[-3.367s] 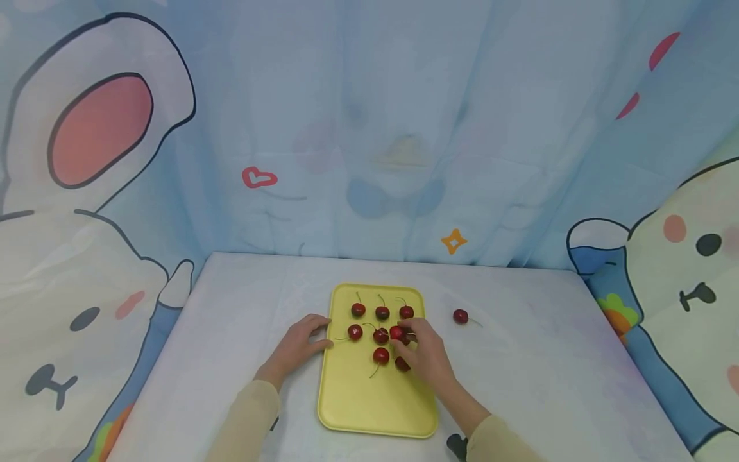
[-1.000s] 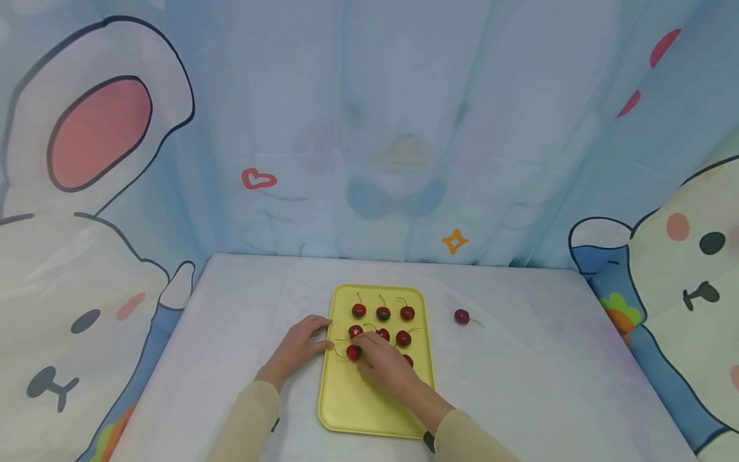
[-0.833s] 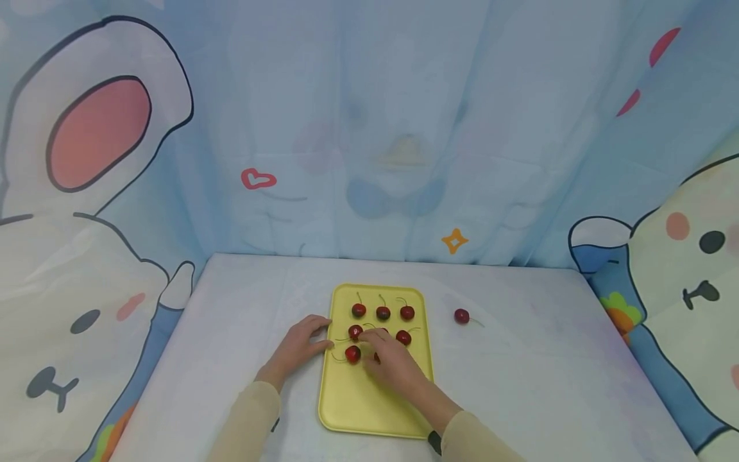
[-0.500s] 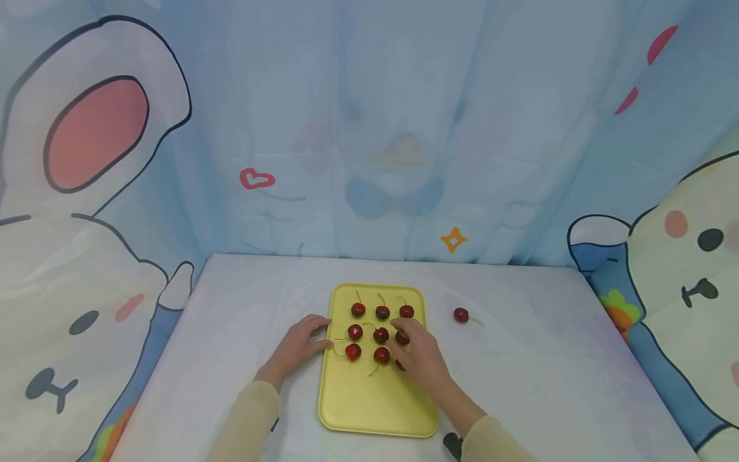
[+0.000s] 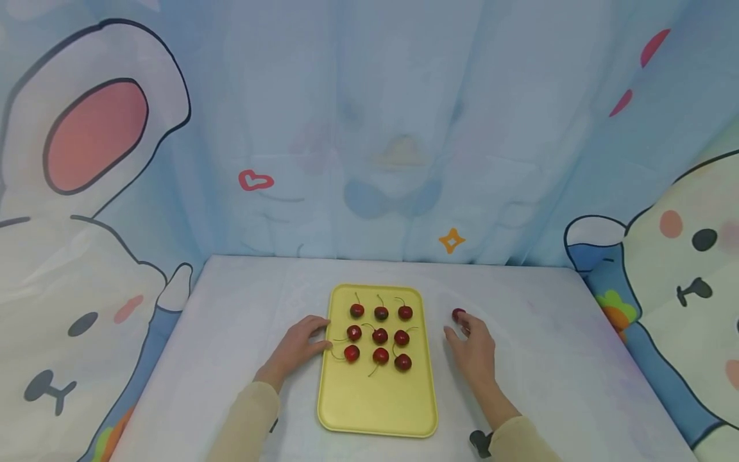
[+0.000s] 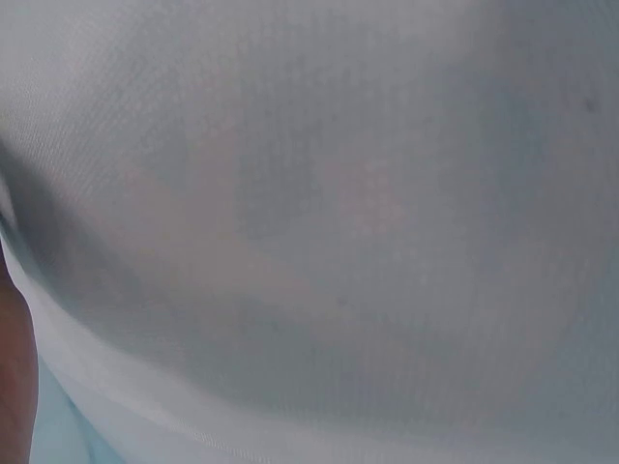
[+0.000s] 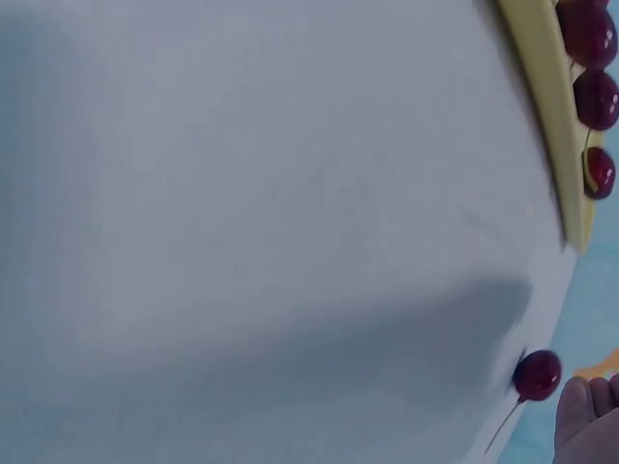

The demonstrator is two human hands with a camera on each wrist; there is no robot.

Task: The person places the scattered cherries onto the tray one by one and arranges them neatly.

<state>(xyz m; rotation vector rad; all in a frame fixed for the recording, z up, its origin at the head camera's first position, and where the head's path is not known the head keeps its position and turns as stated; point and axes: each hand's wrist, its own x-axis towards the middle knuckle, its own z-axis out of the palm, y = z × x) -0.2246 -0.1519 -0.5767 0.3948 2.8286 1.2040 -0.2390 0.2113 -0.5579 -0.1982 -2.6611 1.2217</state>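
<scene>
Cherries with stems, such as the middle one, lie in three rows of three on a yellow tray in the head view. My left hand rests at the tray's left edge, thumb and fingertips spread along the rim. Right of the tray, my right hand reaches over the cloth to a loose cherry, its thumb held apart from the fingers. In the right wrist view the fingertips are right beside that cherry, whose stem points down. Only a sliver of the left hand shows in the left wrist view.
White cloth covers the table. The tray's near third holds no cherries. A blue curtain printed with cartoon animals hangs behind the table and along both sides.
My right hand has left the cherries on the tray and moved right to the loose one. Before that, it shifted a third-row cherry to the left side. The left hand stays put.
</scene>
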